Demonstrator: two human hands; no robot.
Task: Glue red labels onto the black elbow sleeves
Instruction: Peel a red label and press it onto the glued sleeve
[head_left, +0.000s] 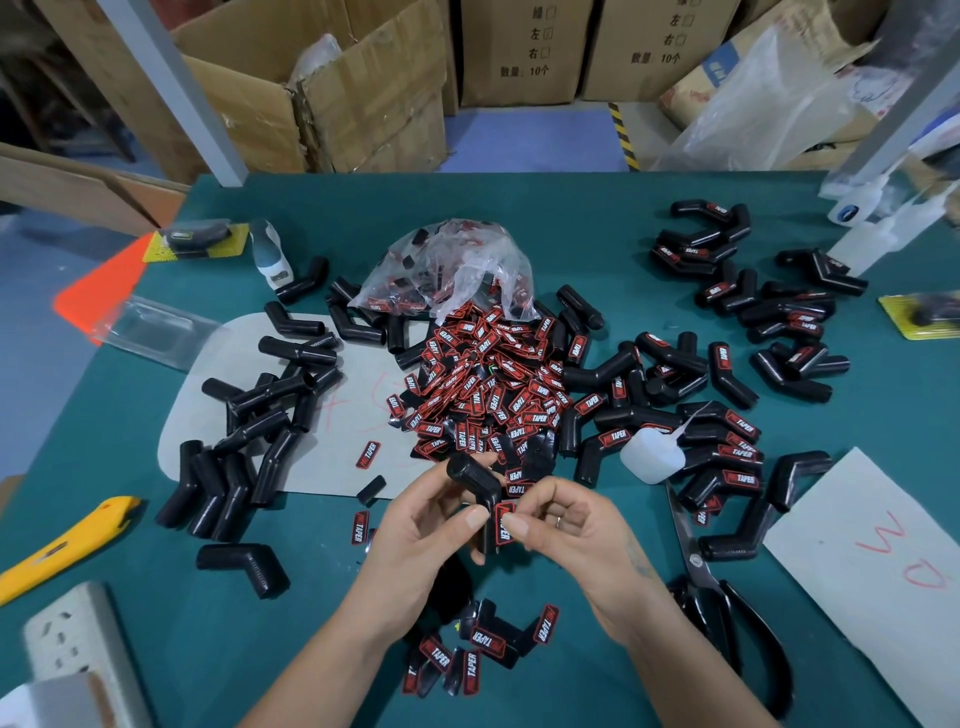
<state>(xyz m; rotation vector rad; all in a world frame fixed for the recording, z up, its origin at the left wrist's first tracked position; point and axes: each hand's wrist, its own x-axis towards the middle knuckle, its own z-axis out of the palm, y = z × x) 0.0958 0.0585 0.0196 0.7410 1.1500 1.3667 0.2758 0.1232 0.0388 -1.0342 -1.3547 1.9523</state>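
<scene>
- A black elbow sleeve (475, 486) is gripped by the left hand (423, 525) above the table (597, 218).
- A red label (505, 524) is pinched against it by the right hand (563, 525).

Packing workshop — stacked cardboard cartons (524, 52), green worktable (571, 208).

Label pile (483, 395) lies mid-table, bare sleeves (260, 410) left, labelled sleeves (727, 436) right, boxes (519, 52) behind.

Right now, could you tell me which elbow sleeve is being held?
The sleeve between both hands, a red label pressed on it; all others lie on the table.
</scene>
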